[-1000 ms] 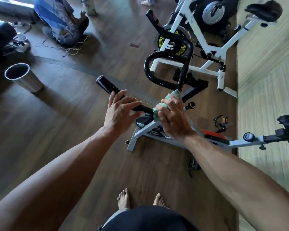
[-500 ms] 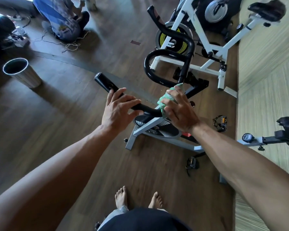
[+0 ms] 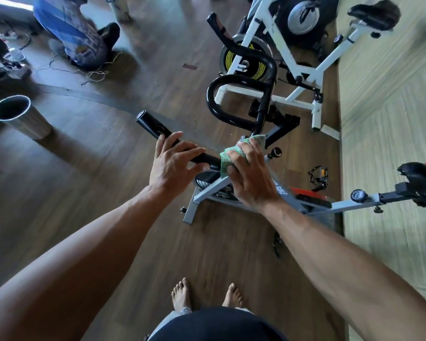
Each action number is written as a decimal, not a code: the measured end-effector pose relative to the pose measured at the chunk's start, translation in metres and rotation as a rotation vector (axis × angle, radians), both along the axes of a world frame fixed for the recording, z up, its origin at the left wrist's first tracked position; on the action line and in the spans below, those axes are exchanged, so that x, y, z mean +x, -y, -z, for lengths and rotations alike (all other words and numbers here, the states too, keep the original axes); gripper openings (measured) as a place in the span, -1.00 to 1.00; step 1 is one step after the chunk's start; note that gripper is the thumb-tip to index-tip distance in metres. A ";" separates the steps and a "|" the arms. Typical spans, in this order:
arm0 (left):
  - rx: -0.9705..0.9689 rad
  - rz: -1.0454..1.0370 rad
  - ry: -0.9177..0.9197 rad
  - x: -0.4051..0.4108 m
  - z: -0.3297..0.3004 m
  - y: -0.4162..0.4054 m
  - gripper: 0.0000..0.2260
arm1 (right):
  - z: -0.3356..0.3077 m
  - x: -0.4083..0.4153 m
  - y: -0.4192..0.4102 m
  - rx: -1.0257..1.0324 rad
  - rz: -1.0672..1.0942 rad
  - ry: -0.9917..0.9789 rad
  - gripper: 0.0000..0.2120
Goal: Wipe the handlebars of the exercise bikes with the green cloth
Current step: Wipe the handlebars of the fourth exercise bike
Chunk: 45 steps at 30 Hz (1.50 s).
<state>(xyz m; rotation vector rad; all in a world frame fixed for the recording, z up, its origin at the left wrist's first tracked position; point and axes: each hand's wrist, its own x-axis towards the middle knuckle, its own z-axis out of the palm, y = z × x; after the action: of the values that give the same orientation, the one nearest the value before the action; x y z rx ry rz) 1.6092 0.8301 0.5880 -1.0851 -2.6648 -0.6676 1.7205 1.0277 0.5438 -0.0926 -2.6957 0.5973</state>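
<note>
The black handlebar [image 3: 150, 124] of the near grey exercise bike [image 3: 207, 195] runs from upper left toward the middle, then loops up to a far curved part [image 3: 231, 82]. My left hand [image 3: 172, 166] rests on the left bar with fingers wrapped over it. My right hand [image 3: 251, 178] grips the green cloth [image 3: 228, 156] and presses it round the handlebar's centre, near the stem. The bar under the cloth is hidden.
A second, white exercise bike [image 3: 303, 70] stands just beyond. A metal bin [image 3: 17, 116] is on the wood floor at left. A person [image 3: 71, 35] sits at the top left among cables. A pale mat [image 3: 389, 119] lies to the right. My bare feet are below.
My right hand with the green cloth slid along the centre of the handlebar, up toward the stem and back a little. My left hand stayed on the left bar.
</note>
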 end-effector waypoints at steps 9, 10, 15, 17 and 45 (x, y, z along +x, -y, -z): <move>0.001 0.022 0.002 0.003 -0.003 0.002 -0.67 | -0.012 0.008 0.044 0.034 0.181 0.040 -0.48; 0.000 0.020 0.006 0.003 -0.003 0.002 -0.67 | -0.016 0.008 0.036 0.080 0.188 0.040 -0.46; 0.006 0.023 -0.021 0.003 -0.002 0.001 -0.69 | -0.025 -0.004 0.014 0.167 0.170 0.129 -0.43; 0.002 0.025 -0.030 0.003 -0.002 0.002 -0.69 | -0.022 -0.008 0.020 0.117 0.155 0.144 -0.38; 0.098 0.089 0.076 0.031 0.016 0.013 -0.56 | -0.017 0.003 0.037 -0.071 0.128 -0.035 -0.63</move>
<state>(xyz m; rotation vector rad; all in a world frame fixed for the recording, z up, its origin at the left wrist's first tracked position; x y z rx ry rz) 1.6399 0.8174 0.5717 -1.1792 -2.6274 -0.8626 1.7238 0.9905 0.5608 -0.2690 -2.6113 0.6492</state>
